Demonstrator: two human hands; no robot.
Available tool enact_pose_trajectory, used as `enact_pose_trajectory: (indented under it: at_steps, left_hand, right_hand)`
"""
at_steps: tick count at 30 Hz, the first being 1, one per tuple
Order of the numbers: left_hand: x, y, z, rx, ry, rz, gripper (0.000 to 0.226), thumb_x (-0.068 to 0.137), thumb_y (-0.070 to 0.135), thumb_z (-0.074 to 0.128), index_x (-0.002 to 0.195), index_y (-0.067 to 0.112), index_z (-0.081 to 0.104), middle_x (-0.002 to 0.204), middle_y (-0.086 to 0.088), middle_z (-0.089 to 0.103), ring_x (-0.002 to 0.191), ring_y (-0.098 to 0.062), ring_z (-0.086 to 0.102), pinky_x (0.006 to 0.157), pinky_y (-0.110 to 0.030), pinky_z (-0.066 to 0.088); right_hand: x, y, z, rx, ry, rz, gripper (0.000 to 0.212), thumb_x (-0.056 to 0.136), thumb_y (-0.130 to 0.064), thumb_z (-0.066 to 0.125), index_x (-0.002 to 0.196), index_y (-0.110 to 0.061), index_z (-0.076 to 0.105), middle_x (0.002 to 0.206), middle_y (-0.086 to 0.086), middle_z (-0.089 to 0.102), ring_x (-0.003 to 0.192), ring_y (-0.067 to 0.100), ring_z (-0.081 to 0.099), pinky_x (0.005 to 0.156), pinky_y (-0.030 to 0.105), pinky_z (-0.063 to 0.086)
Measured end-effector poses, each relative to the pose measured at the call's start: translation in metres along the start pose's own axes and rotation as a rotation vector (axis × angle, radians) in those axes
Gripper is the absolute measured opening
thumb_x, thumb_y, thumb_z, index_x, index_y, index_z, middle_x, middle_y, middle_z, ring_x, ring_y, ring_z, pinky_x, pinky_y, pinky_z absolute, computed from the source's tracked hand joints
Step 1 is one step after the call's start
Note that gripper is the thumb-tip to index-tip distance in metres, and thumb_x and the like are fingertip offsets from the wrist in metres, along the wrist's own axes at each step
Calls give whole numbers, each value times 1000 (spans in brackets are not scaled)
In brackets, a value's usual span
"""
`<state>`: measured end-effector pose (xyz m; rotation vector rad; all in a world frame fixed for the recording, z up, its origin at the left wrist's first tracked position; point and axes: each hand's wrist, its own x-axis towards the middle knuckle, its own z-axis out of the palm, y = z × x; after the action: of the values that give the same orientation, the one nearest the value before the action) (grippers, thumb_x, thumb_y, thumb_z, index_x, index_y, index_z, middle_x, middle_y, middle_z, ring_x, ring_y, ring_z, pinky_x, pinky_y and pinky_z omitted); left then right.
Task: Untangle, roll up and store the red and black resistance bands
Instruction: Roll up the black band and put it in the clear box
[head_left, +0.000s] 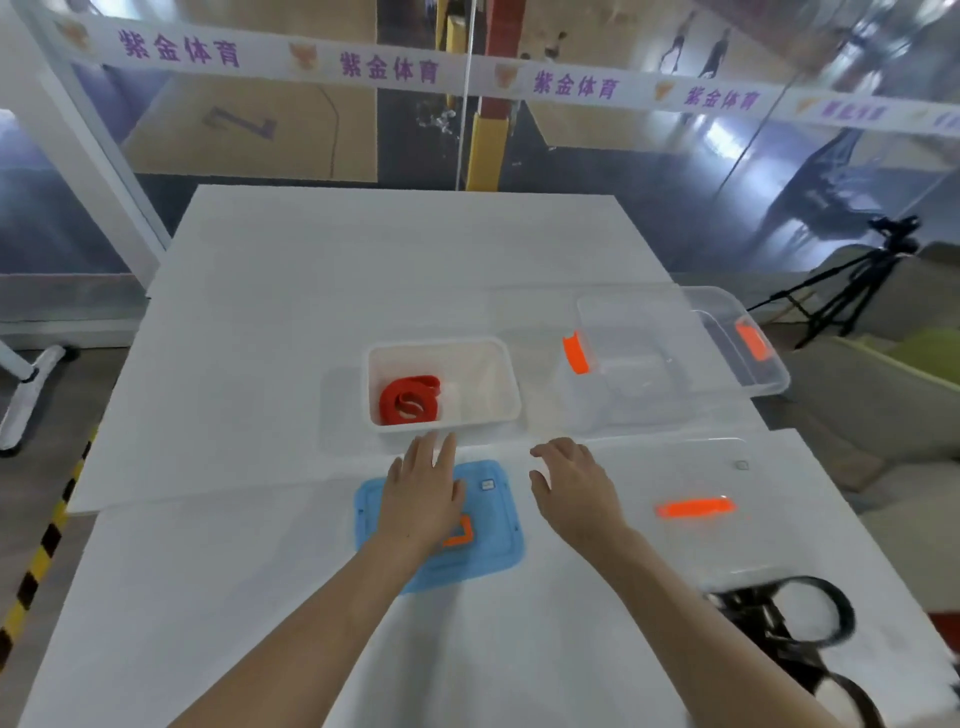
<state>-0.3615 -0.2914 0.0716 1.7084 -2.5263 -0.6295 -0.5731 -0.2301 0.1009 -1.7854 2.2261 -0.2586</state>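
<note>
A person's left hand (423, 493) lies flat and released over the far edge of a blue lid (493, 551) on the white worktop (260, 597), fingers straight and pointing at the small white tub (441, 344) just beyond. The red band (408, 400) sits coiled in the left end of that tub. The right hand (571, 488) hovers beside the lid, fingers loosely bent, holding nothing.

The black band (748, 616) remains a tangle of loops at the near right corner of the worktop, its sprawl running along the right edge toward the viewer. It lies to the right of the right hand and nearer than it, well apart, past a clear lid (727, 551) with an orange handle. The right hand is plainly the closer of the two, so the reach for the black band would likely fall to it, swinging right and back. A large clear bin (769, 374) stands far right.
</note>
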Motion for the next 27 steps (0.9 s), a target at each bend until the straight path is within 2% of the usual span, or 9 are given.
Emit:
enact_pose_trajectory:
  at_steps: [3, 7, 9, 14, 17, 20, 24, 27]
  left_hand:
    - [-27, 33, 15, 27, -17, 59, 65, 108, 35, 42, 166, 20, 18, 174, -8, 17, 161, -28, 18, 128, -47, 26]
    - [-59, 83, 43, 61, -47, 107, 63, 108, 38, 41, 165, 19, 21, 172, -10, 22, 159, -29, 24, 126, -46, 28]
    - [-72, 108, 64, 61, -61, 116, 63, 108, 39, 41, 165, 19, 24, 171, -9, 26, 159, -28, 25, 127, -48, 27]
    - [-100, 183, 130, 60, -107, 128, 60, 109, 39, 40, 165, 20, 25, 170, -7, 29, 157, -26, 30, 125, -42, 29]
    - [-114, 236, 172, 46, -146, 98, 59, 110, 38, 39, 164, 21, 24, 169, -6, 30, 156, -25, 32, 123, -42, 32]
    - [-131, 289, 213, 28, -200, 49, 58, 110, 38, 38, 165, 22, 23, 169, -4, 29, 152, -24, 36, 119, -39, 36]
    - [-152, 339, 256, 1, -278, -11, 58, 110, 40, 41, 163, 21, 27, 165, -4, 33, 145, -25, 42, 112, -37, 44]
    - [-172, 355, 279, -66, -354, -81, 56, 106, 43, 51, 157, 23, 36, 155, -3, 42, 139, -25, 47, 105, -39, 49]
  right_hand:
    - [-47, 32, -5, -42, 40, 11, 35, 101, -23, 62, 136, -16, 66, 138, 3, 64, 126, 29, 60, 98, 45, 55]
    - [-95, 79, 1, -38, 85, 9, 32, 91, -17, 75, 123, -13, 73, 123, 7, 72, 110, 35, 69, 82, 47, 61]
    - [-116, 110, 6, -27, 96, 27, 31, 90, -16, 77, 120, -13, 74, 120, 6, 72, 107, 35, 70, 77, 47, 62]
    - [-167, 210, 8, -13, 89, 76, 30, 99, -23, 67, 128, -17, 71, 129, 2, 68, 120, 28, 64, 84, 42, 61]
    - [-194, 280, 8, 17, 82, 80, 24, 95, -18, 69, 118, -16, 75, 118, 2, 72, 112, 30, 67, 79, 40, 60]
    - [-215, 345, 8, 26, 54, 84, 21, 96, -21, 69, 116, -17, 75, 116, 1, 72, 110, 30, 67, 83, 42, 60]
    - [-238, 403, 5, 70, -1, 42, 27, 98, -22, 66, 124, -16, 73, 123, 1, 70, 116, 27, 64, 85, 40, 58]
    - [-255, 425, 7, 99, -59, -18, 26, 98, -21, 67, 123, -16, 73, 122, 0, 71, 113, 27, 64, 82, 38, 57]
